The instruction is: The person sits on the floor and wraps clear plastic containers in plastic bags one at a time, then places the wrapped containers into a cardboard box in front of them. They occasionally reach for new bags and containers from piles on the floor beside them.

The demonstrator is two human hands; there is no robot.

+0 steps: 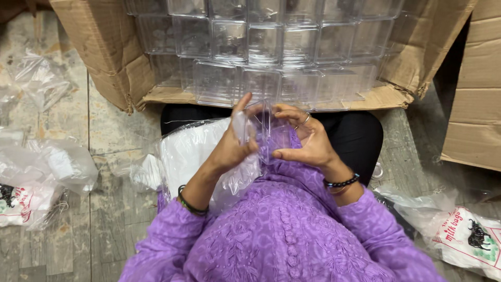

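Two hands meet at the lap: left hand (229, 146) and right hand (308, 141), each grip clamped on one small clear plastic box (263, 128) held upright between them, both equally near. Beyond the grip, stacked clear boxes (271, 47) fill a cardboard carton (104, 47).

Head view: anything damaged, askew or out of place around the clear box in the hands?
The cardboard carton is torn and creased at its front corner. Crumpled plastic bags lie scattered on the floor. The clear box, held by the left hand and right hand, looks intact.
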